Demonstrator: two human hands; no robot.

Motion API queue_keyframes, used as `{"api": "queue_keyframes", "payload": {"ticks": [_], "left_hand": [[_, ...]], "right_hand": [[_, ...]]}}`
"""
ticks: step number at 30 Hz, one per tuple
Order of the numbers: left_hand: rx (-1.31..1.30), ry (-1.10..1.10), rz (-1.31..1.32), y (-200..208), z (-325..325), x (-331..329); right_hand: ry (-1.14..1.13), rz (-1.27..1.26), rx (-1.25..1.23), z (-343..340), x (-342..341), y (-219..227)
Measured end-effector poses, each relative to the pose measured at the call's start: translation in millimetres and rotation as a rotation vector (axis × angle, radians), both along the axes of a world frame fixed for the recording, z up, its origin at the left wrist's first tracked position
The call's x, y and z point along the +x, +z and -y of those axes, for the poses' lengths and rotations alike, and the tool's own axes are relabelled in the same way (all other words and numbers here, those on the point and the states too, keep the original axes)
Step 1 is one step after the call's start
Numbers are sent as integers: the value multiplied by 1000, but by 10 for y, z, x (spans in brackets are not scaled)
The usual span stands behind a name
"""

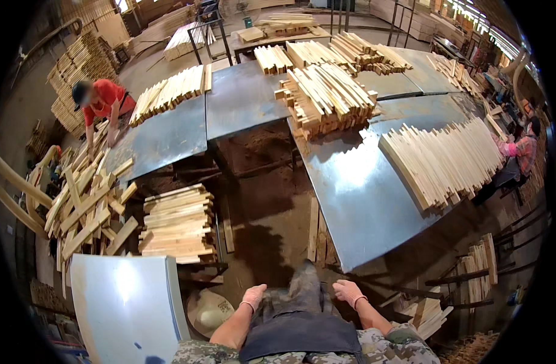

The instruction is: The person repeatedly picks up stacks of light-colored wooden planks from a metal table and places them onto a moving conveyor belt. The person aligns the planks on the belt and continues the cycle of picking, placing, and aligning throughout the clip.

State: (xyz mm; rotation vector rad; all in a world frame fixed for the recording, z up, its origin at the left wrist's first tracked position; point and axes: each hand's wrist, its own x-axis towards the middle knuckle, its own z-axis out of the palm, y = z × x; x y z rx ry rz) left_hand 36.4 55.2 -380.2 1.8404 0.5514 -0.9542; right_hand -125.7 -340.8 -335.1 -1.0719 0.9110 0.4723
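My left hand [253, 295] hangs low in front of me, beside the dark apron [299, 333]. Its fingers are curled in, and I see nothing in them. On the other side of the apron my right hand [349, 293] is also loosely closed, with no object showing in it. Pale gloves seem to cover both hands. To the left of my left hand lies a stack of wooden strips [178, 224]. Ahead and right is a metal-topped table [350, 212], its near corner close to my right hand. A wide row of wooden strips [444, 161] lies on it.
A tall pile of strips [329, 97] sits farther back. At left, loose boards [87, 209] lie heaped near a person in red [105, 100]. Another person [523, 148] stands at the far right. A grey metal surface [123, 303] and a round pale container [212, 312] are near my left.
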Motion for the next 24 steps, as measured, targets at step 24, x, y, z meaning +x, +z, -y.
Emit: {"api": "queue_keyframes", "payload": {"ticks": [24], "left_hand": [[-197,510,-11,278,59,4490]], "right_hand": [[716,356,-413,240,6857,343]]}}
